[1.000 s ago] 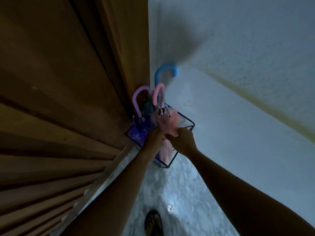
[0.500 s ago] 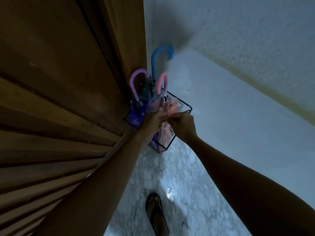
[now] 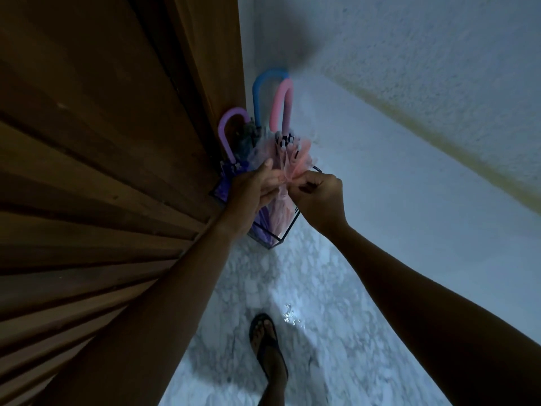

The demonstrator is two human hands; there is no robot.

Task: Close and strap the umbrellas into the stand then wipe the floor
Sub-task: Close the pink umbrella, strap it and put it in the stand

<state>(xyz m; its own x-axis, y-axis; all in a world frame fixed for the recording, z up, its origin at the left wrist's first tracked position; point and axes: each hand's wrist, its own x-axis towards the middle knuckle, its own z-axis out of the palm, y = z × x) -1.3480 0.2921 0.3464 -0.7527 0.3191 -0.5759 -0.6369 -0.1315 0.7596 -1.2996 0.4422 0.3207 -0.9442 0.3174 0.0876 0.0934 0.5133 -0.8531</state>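
Observation:
A black wire umbrella stand [image 3: 288, 230] sits in the corner between the wooden door and the wall. Three closed umbrellas stand in it: a pink one [image 3: 282, 105], a blue-handled one [image 3: 257, 95] behind it and a purple one [image 3: 227, 133] at the left. My left hand [image 3: 251, 191] holds the pink umbrella's gathered canopy, fingers wrapped against the folds. My right hand [image 3: 319, 194] pinches the pink fabric or its strap at the same spot; the strap itself is too blurred to make out.
A brown wooden door [image 3: 102, 171] fills the left side. A white textured wall [image 3: 409, 142] runs along the right. The marble floor [image 3: 322, 288] shows a wet shiny patch [image 3: 288, 313] beside my sandalled foot [image 3: 268, 347].
The pink umbrella has risen in the stand, so its handle now stands beside the blue one. Both hands stay on its canopy, and the view has tilted slightly.

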